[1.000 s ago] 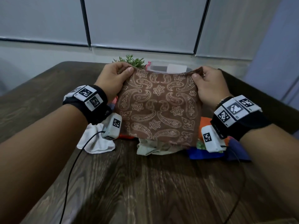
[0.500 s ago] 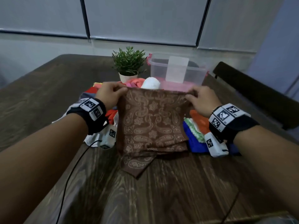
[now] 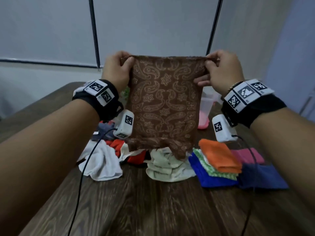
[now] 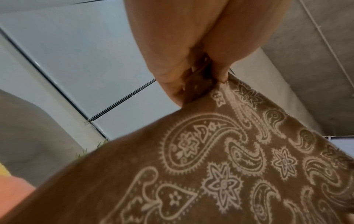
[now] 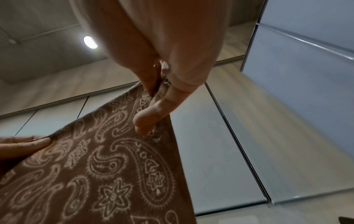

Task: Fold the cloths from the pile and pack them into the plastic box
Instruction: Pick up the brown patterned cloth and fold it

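The left hand (image 3: 115,70) and the right hand (image 3: 221,70) are holding up a brown cloth (image 3: 164,106) with a pale swirly pattern. Each hand is pinching one top corner, so the top edge is stretching flat between them. The left grip is closed tight on its corner, thumb against fingers (image 4: 220,71). The right grip is pinching its corner too, with two lower fingers (image 5: 151,116) poking out and lying against the cloth.

The brown cloth is hanging straight down above the bench (image 3: 153,210). Its bottom edge is bunching up on a cream cloth (image 3: 167,167) in the pile.

Left of the brown cloth, a white cloth (image 3: 102,164) is lying crumpled, with red cloth (image 3: 119,143) beside it. Right of the brown cloth, a neat stack is sitting on the bench: an orange cloth (image 3: 219,155) on top, a green and white one (image 3: 213,169) under it, and a blue one (image 3: 214,179) at the bottom. A pink cloth (image 3: 247,155) and a dark blue cloth (image 3: 262,178) are lying just past the stack.

Behind the brown cloth, on its right side, part of the plastic box (image 3: 207,103) is peeking out. Something pink (image 3: 202,120) seems to be in it or by it, but most of the box is hidden.
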